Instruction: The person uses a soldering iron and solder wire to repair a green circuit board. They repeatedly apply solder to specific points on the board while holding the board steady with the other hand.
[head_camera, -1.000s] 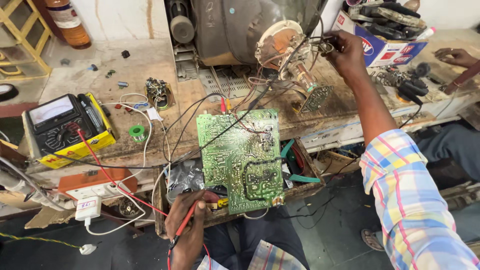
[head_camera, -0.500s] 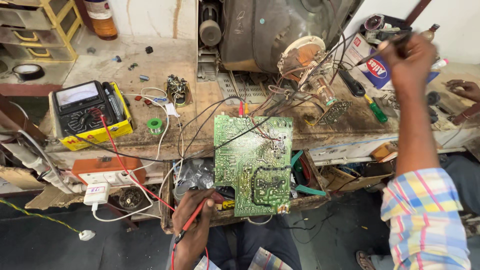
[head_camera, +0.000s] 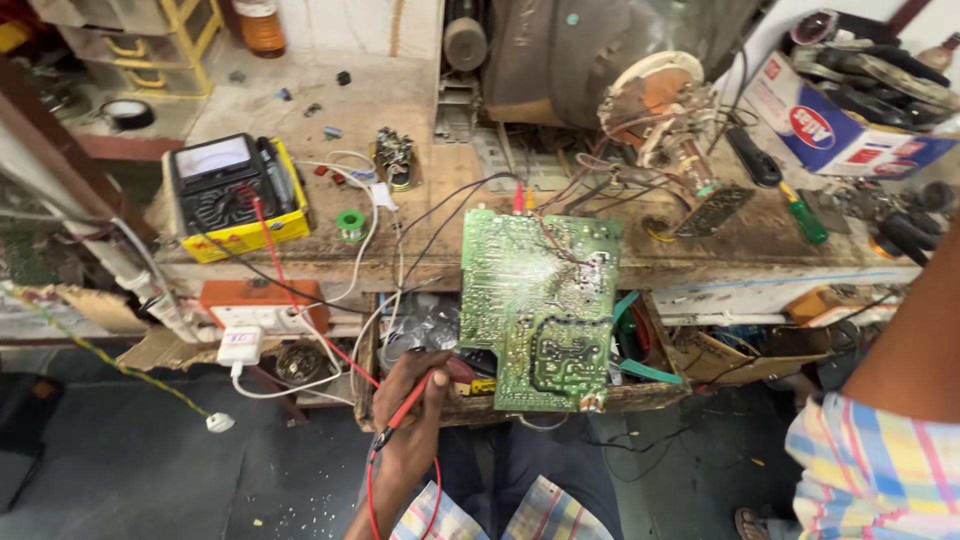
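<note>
**Red probe in your left hand, beside the green board**

Your left hand (head_camera: 415, 400) is low in the view, just under the edge of the tabletop (head_camera: 400, 110). Its fingers are clamped on a red test probe (head_camera: 408, 405), which lies tilted, its tip toward the lower left. The red lead runs from the probe down in a loop and also up to the yellow multimeter (head_camera: 238, 195) on the left part of the tabletop.

Just to the right of this hand stands the green circuit board (head_camera: 540, 305). It leans over the tabletop edge, solder side to you, with its lower end near an open drawer full of parts. Thin wires go from its upper part to the picture tube neck (head_camera: 665, 105) behind it.

Your right arm comes in at the right border, with the checked sleeve (head_camera: 875, 470) low. The right hand itself is out of the view, so I cannot tell the state of its fingers.

A green screwdriver (head_camera: 805, 218) lies on the tabletop, right of the board.
</note>
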